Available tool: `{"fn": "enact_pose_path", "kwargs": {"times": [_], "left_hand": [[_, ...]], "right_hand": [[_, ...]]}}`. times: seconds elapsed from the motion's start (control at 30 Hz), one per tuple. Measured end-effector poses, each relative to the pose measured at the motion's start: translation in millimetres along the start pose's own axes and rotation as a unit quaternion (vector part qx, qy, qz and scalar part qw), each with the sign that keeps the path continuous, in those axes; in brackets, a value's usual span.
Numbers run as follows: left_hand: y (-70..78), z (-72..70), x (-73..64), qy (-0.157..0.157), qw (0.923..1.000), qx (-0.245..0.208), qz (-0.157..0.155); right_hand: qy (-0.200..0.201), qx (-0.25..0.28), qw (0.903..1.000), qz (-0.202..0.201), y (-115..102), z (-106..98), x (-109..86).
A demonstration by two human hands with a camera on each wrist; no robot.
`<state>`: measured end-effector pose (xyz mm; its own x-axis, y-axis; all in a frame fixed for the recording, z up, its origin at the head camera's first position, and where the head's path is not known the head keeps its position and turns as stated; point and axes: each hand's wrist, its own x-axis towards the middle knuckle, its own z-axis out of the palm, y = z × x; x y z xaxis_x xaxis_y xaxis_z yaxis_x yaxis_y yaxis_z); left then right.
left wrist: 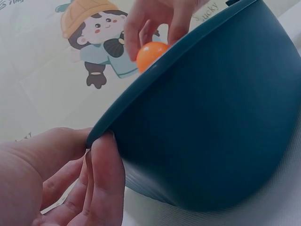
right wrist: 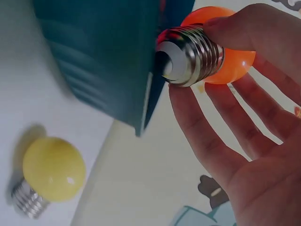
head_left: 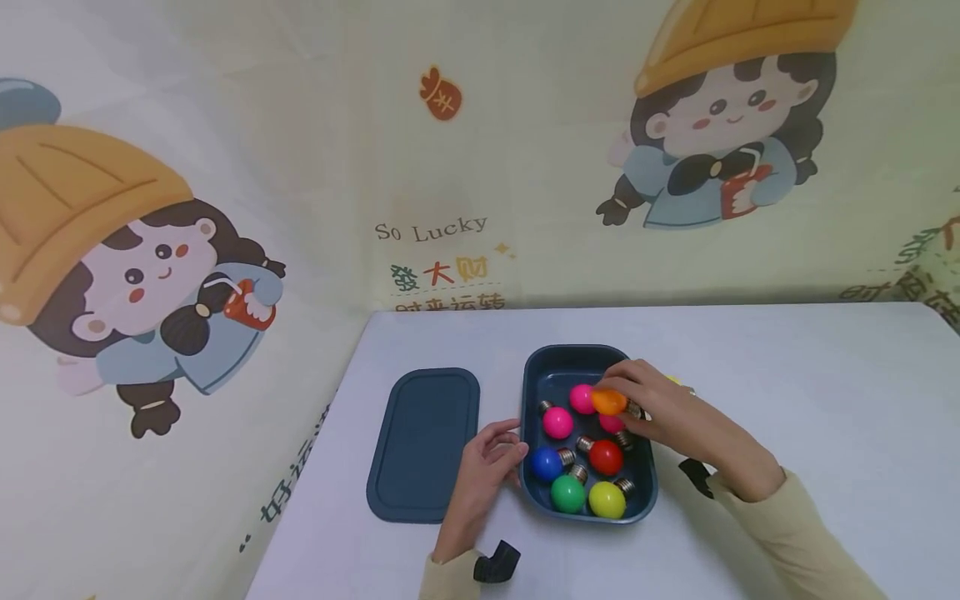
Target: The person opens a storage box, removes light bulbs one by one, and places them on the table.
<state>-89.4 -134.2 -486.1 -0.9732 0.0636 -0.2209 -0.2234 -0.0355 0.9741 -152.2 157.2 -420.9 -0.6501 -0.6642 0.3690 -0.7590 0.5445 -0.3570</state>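
Note:
My right hand pinches an orange light bulb between thumb and fingers, over the right side of a dark blue box. In the right wrist view the bulb's silver screw base points toward the box. With thumb and fingers my left hand pinches the box's left rim. Inside the box lie pink bulbs, a red bulb, a blue bulb, a green bulb and a yellow bulb.
A flat dark blue lid lies on the white table, left of the box. Another yellow bulb lies on the table to the box's right, mostly hidden by my right hand in the head view. A printed cloth hangs behind.

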Motion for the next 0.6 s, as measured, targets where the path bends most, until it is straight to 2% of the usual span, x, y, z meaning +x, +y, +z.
{"fn": "enact_pose_path", "kwargs": {"times": [0.27, 0.6], "left_hand": [[0.6, -0.1, -0.8, -0.004, 0.9999, -0.013, -0.003], [3.3, 0.0, -1.5, -0.001, 0.9999, -0.014, -0.002]], "right_hand": [[0.030, -0.017, 0.9994, -0.010, 1.5, -11.8, -11.8], [0.018, -0.041, 0.9987, 0.025, 8.4, -21.5, -24.2]]}}
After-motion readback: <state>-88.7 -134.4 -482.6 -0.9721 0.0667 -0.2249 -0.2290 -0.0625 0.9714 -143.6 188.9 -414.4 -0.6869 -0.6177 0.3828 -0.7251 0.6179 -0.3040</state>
